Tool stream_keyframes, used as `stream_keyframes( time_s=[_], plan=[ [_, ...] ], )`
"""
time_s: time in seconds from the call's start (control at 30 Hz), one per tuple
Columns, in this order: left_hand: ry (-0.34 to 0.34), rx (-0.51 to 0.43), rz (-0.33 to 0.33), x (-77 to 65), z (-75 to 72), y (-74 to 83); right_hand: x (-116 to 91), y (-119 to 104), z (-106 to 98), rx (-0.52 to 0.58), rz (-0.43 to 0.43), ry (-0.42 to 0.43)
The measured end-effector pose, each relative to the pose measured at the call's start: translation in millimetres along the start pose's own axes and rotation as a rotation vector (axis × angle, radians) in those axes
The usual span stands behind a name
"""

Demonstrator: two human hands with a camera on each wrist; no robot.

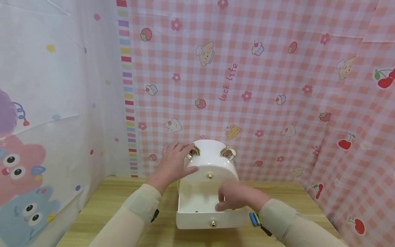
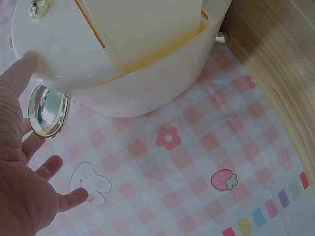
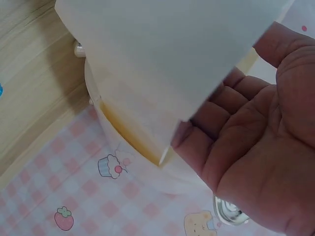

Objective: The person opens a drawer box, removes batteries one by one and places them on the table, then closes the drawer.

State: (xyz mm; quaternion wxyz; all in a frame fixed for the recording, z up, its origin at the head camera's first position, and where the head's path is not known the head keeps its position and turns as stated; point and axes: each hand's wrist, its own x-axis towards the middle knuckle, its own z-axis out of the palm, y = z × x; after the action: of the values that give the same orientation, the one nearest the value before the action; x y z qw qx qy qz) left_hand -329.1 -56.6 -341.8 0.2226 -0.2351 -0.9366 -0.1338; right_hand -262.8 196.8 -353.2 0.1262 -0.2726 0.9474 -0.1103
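Observation:
A white storage box (image 1: 213,156) with gold ear-shaped rings (image 1: 228,153) stands on the table, its lower drawer (image 1: 194,220) pulled far out. My left hand (image 1: 176,161) rests at the box's upper left, by the left gold ring (image 2: 49,110). Its thumb lies against the front of the upper part, and the other fingers are loosely spread. My right hand (image 1: 232,195) reaches down into the drawer near its right side, fingers bent. In the right wrist view the drawer's wall (image 3: 162,54) hides the fingertips, so I cannot tell whether they hold anything.
Blue (image 1: 253,219) and green (image 1: 257,218) battery-like cylinders lie on the wooden table (image 1: 117,195), right of the drawer. A gold knob (image 1: 213,223) sticks out from the drawer front. Behind the box hangs a pink checked cloth (image 1: 265,120).

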Motion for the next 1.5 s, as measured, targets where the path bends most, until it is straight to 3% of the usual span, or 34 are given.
stream_keyframes(
  time_s=[0.13, 0.4, 0.57, 1.07, 1.27, 1.5],
  plan=[
    [0.007, -0.001, 0.005, -0.3, 0.6, -0.9, 5.3, -3.0, 4.2, 0.021, 0.079, -0.072],
    [0.014, -0.002, 0.013, -1.3, 3.1, -1.8, 17.0, -3.9, 14.1, -0.047, 0.091, -0.167],
    [0.021, -0.005, 0.014, -1.0, 3.2, -2.1, 23.2, -8.4, 18.6, 0.018, 0.141, -0.213],
    [0.023, 0.007, 0.015, -1.2, 2.0, -1.6, 50.0, -35.1, 27.6, 0.037, -0.016, -0.205],
    [0.017, 0.008, 0.016, 0.2, 2.0, -1.6, 58.0, -45.7, 31.1, 0.022, -0.033, -0.191],
    [0.020, -0.001, 0.016, 0.6, 2.9, -1.7, 67.9, -54.5, 33.8, -0.105, -0.104, -0.154]
  ],
)
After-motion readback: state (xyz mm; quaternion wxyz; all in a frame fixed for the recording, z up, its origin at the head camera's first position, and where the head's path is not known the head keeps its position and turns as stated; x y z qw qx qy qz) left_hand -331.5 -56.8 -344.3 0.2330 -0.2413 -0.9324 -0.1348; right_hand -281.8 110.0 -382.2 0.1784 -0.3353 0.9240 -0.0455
